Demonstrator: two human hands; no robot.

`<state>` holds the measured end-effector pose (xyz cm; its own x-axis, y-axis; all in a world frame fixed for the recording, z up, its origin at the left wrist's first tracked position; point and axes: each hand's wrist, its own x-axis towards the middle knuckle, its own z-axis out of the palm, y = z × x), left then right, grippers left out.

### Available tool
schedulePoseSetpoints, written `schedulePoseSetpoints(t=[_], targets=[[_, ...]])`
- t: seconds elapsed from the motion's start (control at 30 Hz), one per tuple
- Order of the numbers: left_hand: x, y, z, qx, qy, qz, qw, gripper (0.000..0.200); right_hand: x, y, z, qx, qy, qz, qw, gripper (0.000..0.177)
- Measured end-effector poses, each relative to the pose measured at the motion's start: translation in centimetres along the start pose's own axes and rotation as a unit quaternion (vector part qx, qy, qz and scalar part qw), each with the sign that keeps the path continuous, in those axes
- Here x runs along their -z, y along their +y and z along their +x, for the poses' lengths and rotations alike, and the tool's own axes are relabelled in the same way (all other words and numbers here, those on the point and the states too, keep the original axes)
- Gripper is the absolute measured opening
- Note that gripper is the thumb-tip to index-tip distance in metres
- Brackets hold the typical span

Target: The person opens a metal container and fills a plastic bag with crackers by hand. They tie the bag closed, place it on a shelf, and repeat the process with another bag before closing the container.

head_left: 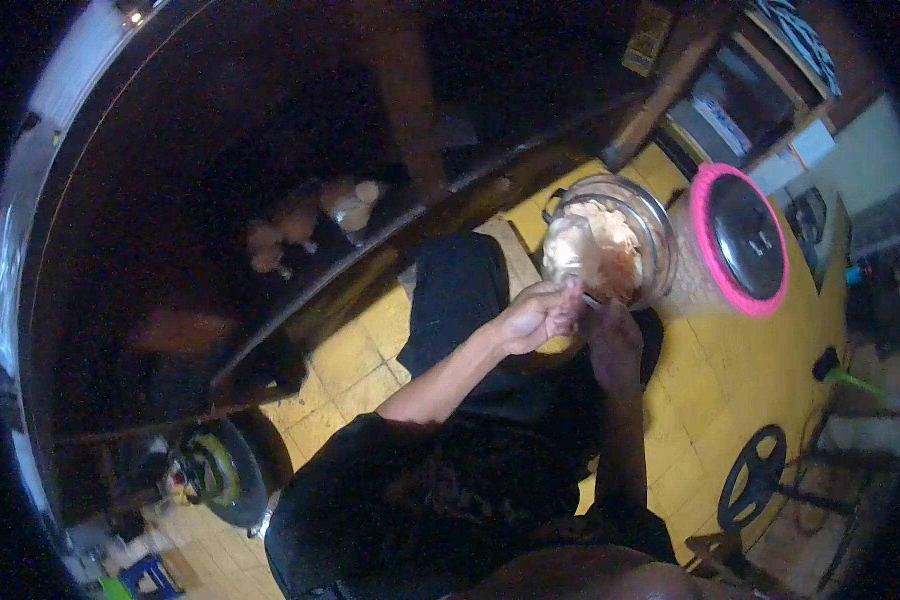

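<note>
A metal pot [660,225] with a side handle stands on the floor in front of me, holding pale, flaky pieces [618,228]. Over its near left side is a pale, rounded, shiny bundle [570,245], blurred in this view. My left hand [542,318] is closed, thumb and fingers pinched together just below the bundle. Close beside it, my right hand [615,345] is closed in shadow, its fingers meeting the left ones at a small light edge [592,298]. What the two hands pinch there I cannot tell.
A bright pink-rimmed tub with a dark lid [750,240] stands right of the pot on yellow floor tiles [715,370]. A dark raised platform [300,120] runs along the left, with small pale items [355,205] on it. A black wheel [755,480] is at lower right.
</note>
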<state>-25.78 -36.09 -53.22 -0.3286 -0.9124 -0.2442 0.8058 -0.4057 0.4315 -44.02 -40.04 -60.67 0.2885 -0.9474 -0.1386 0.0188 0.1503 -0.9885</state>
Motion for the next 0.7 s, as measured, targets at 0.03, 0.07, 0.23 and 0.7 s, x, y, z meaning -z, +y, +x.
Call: schedulePoseSetpoints(t=[0.03,0.07,0.23,0.7], targets=[[-0.9,0.3,-0.5,0.002,0.102,0.016,0.995,0.030,-1.0,-1.9,-0.6,-0.002,-0.019,0.001,1.000,0.008],[-0.2,0.4,-0.6,-0.012,0.114,0.011,0.993,0.030,-2.3,-5.7,-1.9,0.037,0.003,-0.035,0.999,0.008],[3.5,0.9,0.3,0.097,-0.003,0.433,0.896,0.018,-2.8,-5.6,0.1,0.566,0.040,-0.492,0.661,0.014],[0.3,2.3,-2.8,-0.352,0.035,0.782,0.513,0.025,-4.9,-5.4,0.1,0.240,0.103,-0.316,0.912,0.011]])
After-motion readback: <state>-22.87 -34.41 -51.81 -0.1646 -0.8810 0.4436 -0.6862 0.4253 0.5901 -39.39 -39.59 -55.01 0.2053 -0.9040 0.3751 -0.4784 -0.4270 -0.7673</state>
